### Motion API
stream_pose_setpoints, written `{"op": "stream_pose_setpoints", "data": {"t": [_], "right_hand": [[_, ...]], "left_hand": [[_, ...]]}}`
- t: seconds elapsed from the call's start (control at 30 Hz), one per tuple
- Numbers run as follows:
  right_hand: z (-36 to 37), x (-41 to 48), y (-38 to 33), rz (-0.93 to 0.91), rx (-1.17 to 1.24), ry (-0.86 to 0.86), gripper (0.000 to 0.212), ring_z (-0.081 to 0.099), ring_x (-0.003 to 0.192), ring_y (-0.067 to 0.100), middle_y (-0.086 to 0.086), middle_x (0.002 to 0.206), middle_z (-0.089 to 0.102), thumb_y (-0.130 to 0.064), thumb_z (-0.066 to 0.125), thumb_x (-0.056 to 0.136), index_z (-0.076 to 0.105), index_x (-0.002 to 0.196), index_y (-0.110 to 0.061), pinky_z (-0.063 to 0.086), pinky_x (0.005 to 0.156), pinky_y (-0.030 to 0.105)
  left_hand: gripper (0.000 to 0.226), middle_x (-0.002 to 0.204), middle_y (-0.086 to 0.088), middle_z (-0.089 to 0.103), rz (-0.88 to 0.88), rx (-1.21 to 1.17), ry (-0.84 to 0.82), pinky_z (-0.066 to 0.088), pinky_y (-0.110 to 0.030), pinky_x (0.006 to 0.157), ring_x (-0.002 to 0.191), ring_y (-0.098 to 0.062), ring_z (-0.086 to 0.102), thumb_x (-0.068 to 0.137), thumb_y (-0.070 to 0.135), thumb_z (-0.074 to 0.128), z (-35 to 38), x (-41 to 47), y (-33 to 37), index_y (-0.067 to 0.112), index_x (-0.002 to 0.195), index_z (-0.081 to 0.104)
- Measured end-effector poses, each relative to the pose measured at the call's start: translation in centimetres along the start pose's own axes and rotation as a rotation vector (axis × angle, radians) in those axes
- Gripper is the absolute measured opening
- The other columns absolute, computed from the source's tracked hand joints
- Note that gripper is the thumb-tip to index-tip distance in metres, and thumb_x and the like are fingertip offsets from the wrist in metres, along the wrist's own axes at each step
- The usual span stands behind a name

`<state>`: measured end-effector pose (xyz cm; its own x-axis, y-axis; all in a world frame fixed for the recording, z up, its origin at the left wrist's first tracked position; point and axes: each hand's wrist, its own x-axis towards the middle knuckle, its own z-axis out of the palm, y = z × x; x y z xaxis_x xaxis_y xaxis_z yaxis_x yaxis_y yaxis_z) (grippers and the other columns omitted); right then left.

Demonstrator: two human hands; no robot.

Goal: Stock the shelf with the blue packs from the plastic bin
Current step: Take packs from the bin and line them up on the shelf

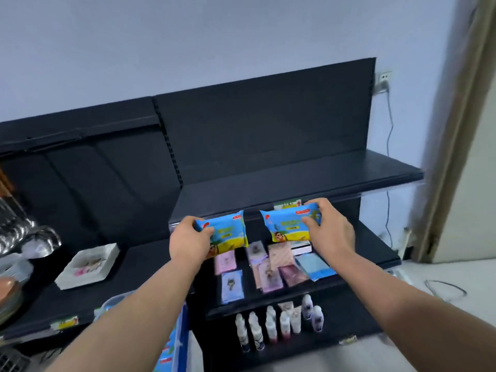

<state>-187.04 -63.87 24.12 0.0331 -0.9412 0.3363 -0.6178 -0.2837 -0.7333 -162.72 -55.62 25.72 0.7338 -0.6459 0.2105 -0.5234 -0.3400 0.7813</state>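
Arms: our bare forearms reach over the clear plastic bin (pixel 116 298).
Left: our left grip (pixel 188 241) clasps one blue-and-yellow soft film pack (pixel 229 233) by its left end.
Right: our right grip (pixel 331 230) clasps the twin pack (pixel 285 225) by its right end, before the black metal shelf (pixel 295 178).
Handling: we judge them light, squashy, slick.
Writing: red logo, cartoon; words too blurred.
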Motion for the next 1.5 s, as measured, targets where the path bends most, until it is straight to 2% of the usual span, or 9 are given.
{"op": "stream_pose_setpoints", "data": {"t": [0.1,0.3,0.4,0.53,0.67,0.93,1.1,1.27,1.5], "right_hand": [[-4.2,4.5,3.2,0.026,-0.028,0.053,0.019,0.048,0.076,0.018,-0.005,0.087,0.06,-0.027,0.058,0.09,0.053,0.108,-0.032,0.033,0.067,0.029],[-9.4,12.1,7.4,-0.008,-0.025,0.128,0.02,0.048,0.083,0.014,-0.01,0.094,0.049,-0.022,0.06,0.09,0.054,0.105,-0.032,0.033,0.07,0.028],[-10.4,15.2,9.5,0.011,-0.022,0.155,0.019,0.047,0.082,0.012,-0.01,0.096,0.051,-0.022,0.061,0.089,0.055,0.103,-0.034,0.034,0.07,0.027],[-10.4,19.0,12.5,0.092,0.004,0.178,0.018,0.051,0.084,0.013,-0.01,0.097,0.057,-0.024,0.062,0.089,0.056,0.101,-0.035,0.036,0.069,0.027],[-9.6,23.0,14.5,0.112,0.032,0.17,0.017,0.057,0.085,0.013,-0.012,0.093,0.061,-0.024,0.063,0.088,0.058,0.101,-0.033,0.038,0.071,0.027],[-6.9,34.6,18.3,0.117,0.083,0.076,0.017,0.06,0.079,0.006,-0.022,0.079,0.058,-0.023,0.063,0.088,0.058,0.098,-0.036,0.044,0.061,0.024],[-5.8,40.6,22.1,0.154,0.203,0.037,0.022,0.065,0.083,0.009,-0.016,0.089,0.066,-0.02,0.068,0.083,0.059,0.09,-0.039,0.056,0.071,0.036],[-5.9,45.3,25.6,0.146,0.209,-0.034,0.028,0.066,0.085,0.009,-0.014,0.09,0.066,-0.017,0.069,0.083,0.057,0.085,-0.043,0.056,0.072,0.039],[-7.0,51.8,30.1,0.107,0.289,-0.181,0.033,0.067,0.084,0.016,-0.005,0.088,0.067,-0.005,0.064,0.082,0.061,0.085,-0.038,0.056,0.073,0.042]], "left_hand": [[0.015,0.094,-0.002,0.062,0.006,-0.028,0.017,0.054,-0.039,0.078,0.087,-0.025,0.061,0.085,0.022,0.065,5.0,0.9,5.2,0.018,0.099,0.062],[0.014,0.092,0.003,0.064,0.026,-0.081,0.038,0.049,-0.031,0.066,0.08,-0.018,0.059,0.085,0.026,0.067,12.6,2.0,13.0,0.022,0.099,0.064],[0.013,0.089,0.007,0.061,0.059,-0.051,0.048,0.043,-0.026,0.061,0.071,-0.013,0.057,0.086,0.029,0.067,15.2,2.8,15.8,0.025,0.097,0.064],[0.012,0.091,0.007,0.065,0.099,-0.063,0.024,0.048,-0.028,0.064,0.079,-0.017,0.062,0.085,0.029,0.067,19.0,4.9,18.2,0.027,0.096,0.065],[0.011,0.089,0.007,0.066,0.081,-0.065,-0.008,0.051,-0.03,0.061,0.073,-0.014,0.062,0.086,0.029,0.065,23.2,8.1,20.1,0.03,0.097,0.064],[0.01,0.095,0.005,0.065,0.057,-0.033,-0.078,0.053,-0.033,0.07,0.082,-0.017,0.062,0.09,0.024,0.058,33.8,18.1,23.1,0.029,0.097,0.062],[0.009,0.098,0.002,0.065,0.003,-0.136,-0.118,0.054,-0.033,0.063,0.083,-0.02,0.065,0.089,0.022,0.061,40.3,21.9,25.5,0.025,0.097,0.062],[0.009,0.099,0.001,0.065,-0.035,-0.299,-0.227,0.044,-0.022,0.052,0.078,-0.013,0.061,0.091,0.012,0.061,47.1,22.7,28.0,0.019,0.097,0.062],[0.01,0.099,-0.001,0.066,-0.059,-0.36,-0.302,0.046,-0.021,0.056,0.083,-0.013,0.062,0.091,0.008,0.062,54.7,23.8,32.2,0.017,0.095,0.064]]}}
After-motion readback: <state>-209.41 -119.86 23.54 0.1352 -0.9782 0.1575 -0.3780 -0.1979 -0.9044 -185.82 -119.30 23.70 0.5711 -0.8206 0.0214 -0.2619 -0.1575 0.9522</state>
